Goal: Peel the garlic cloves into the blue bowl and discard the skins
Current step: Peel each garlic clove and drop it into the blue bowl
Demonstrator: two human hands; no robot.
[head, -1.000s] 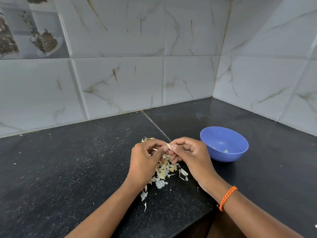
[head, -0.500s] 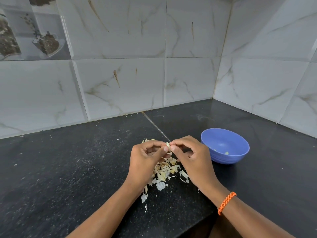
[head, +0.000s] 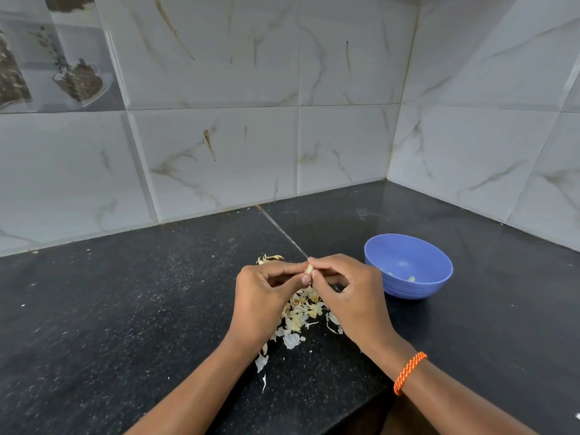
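Observation:
A small pale garlic clove (head: 309,269) is pinched between the fingertips of both hands above the black counter. My left hand (head: 262,296) holds it from the left, and my right hand (head: 350,295) pinches it from the right with curled fingers. Below the hands lies a heap of dry garlic skins (head: 298,315). The blue bowl (head: 408,270) stands just right of my right hand, with a few peeled cloves (head: 411,278) on its bottom.
The black granite counter (head: 125,309) runs into a corner of white marbled wall tiles (head: 345,136). Its front edge (head: 370,400) drops off near my right forearm. A few stray skins (head: 261,362) lie toward me beside my left wrist.
Both hands stay together on the clove with only slight finger shifts. The clove now shows a little more between the fingertips.

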